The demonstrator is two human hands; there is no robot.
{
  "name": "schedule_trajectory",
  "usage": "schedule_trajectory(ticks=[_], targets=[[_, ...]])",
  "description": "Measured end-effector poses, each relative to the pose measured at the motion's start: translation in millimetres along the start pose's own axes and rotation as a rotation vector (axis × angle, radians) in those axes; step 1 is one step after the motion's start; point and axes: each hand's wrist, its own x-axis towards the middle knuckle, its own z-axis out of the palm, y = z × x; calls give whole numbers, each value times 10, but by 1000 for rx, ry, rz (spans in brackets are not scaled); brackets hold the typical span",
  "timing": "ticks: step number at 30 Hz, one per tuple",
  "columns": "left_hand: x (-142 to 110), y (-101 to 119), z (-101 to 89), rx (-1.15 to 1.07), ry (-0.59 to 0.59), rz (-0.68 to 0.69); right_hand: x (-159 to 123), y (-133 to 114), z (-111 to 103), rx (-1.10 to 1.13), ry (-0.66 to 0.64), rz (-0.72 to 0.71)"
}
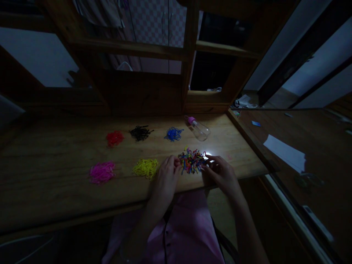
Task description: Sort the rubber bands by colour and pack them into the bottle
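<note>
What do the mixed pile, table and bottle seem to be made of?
Mixed pile: perhaps rubber or soft plastic, finish unclear; its strands look thin and bendy.
Table: wood, smooth-looking; grain lines run along it.
Bottle: clear, glossy plastic or glass, hard to tell which; the table shows through it.

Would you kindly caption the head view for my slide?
Left hand and right hand at a multicoloured pile, five single-colour piles nearby.

6 piles (102,172) — pink, yellow, red, black, blue, multicoloured.
</note>
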Motion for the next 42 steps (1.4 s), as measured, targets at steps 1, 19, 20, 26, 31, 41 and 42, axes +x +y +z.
schedule_trajectory(ticks=[1,19,20,26,31,41,42], targets=[[3,-6,-6,-5,-5,3,-2,-3,2,8,4,5],[-105,-109,-72,194,40,134,-18,19,0,62,35,57],[-104,-127,-51,218,34,147,-16,24,0,56,34,54],[-99,-91,-21,350,4,169,-41,-113,-14,31,84,25],[-154,53,-93,400,-40,197,-98,-401,97,-15,65,-78],[-134,149,-211,-176,74,-30,38,-505,488,-291,43,-181],[-147,167,-232,-264,80,-46,56,-513,510,-311,47,-169]])
